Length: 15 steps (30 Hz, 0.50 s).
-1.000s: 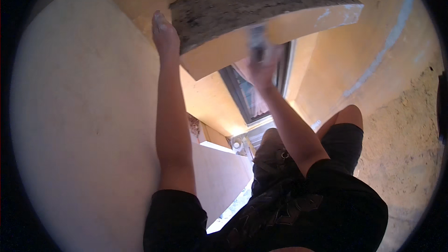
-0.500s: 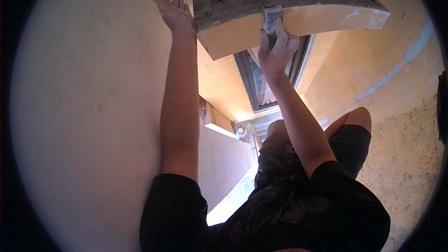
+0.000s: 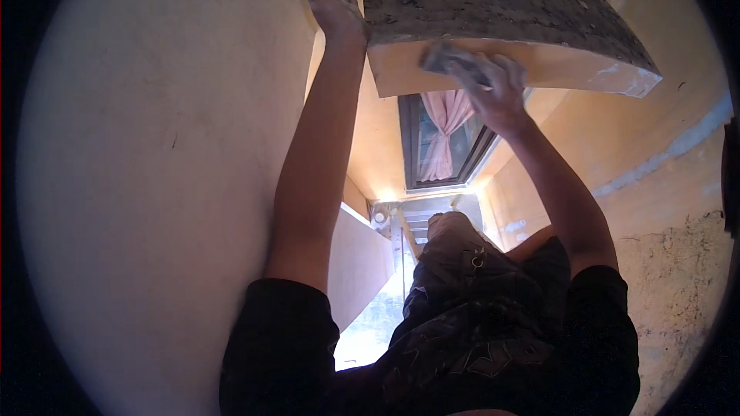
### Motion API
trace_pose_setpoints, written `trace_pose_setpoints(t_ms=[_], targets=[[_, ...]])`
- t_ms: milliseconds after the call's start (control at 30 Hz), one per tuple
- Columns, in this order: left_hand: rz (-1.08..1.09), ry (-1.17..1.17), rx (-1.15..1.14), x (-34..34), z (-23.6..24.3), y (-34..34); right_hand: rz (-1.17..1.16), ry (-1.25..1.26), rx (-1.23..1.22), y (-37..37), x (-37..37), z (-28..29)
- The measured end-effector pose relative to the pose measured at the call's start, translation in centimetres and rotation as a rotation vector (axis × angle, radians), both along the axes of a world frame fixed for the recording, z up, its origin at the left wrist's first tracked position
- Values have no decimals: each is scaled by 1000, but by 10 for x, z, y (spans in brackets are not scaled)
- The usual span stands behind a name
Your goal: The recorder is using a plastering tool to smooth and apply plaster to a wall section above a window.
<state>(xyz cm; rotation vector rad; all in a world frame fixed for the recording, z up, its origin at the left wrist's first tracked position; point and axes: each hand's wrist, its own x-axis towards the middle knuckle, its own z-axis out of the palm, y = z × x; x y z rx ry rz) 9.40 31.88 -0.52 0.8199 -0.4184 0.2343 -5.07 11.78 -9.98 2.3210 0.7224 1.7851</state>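
A thick ledge with a rough, dirt-brown top (image 3: 493, 0) and a smooth yellowish face (image 3: 570, 67) juts out in front of me. My right hand (image 3: 502, 96) grips a dusty dark grey sanding block (image 3: 438, 58) laid lengthwise against that face, toward its left part; block and fingers are blurred by motion. Beside the ledge's left end, my left hand (image 3: 335, 9) is raised with fingers stretched and whitish with dust. It holds nothing, and its wrist is close to the ledge's corner.
A broad pale wall (image 3: 162, 146) fills the left side, close to my left arm. Beneath the ledge is a dark-framed window (image 3: 412, 146) with a tied pink curtain (image 3: 441, 127). On the right, a yellow wall (image 3: 601, 139) carries a pale patched streak (image 3: 663, 154).
The sanding block has gone from upright at the face's upper edge to lying lengthwise on the face, nearer its left end. My view has shifted; my left hand stays by the corner.
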Motion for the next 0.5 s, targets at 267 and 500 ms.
trace_pose_setpoints(t_ms=[267, 500], targets=[[-36, 63, -40, -7, -12, 21, 68, 169, -331, -2, 0, 32], [-116, 22, -124, 10, -13, 10, 108, 72, -410, 14, 21, 38]])
